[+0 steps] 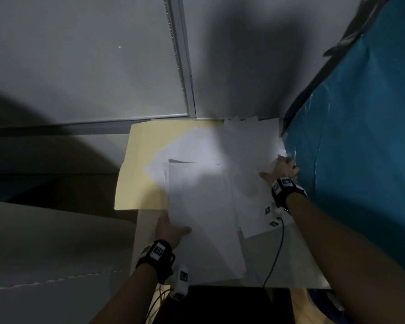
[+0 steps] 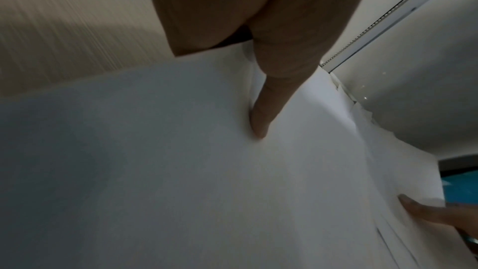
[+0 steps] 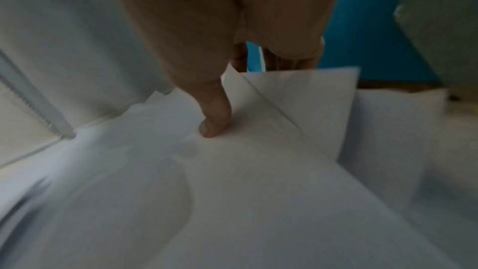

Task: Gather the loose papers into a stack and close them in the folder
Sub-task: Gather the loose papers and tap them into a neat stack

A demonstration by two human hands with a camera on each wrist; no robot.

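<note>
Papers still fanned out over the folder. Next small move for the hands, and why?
Probably draw both hands together to square the sheets. The left hand grips the near sheets' edge, the right hand grips the far-right ones, and the papers lie skewed across the open folder, some hanging off it.

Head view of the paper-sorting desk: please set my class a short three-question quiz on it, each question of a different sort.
1. True or false: the cream manila folder lies open under the loose white paper sheets.
2. Multiple choice: the left hand grips the sheets at their A) far edge B) near-left edge C) right edge.
3. Fill in: the right hand pinches sheets beside the ___ plastic sheeting.

Key: 1 true; 2 B; 3 blue.
</note>
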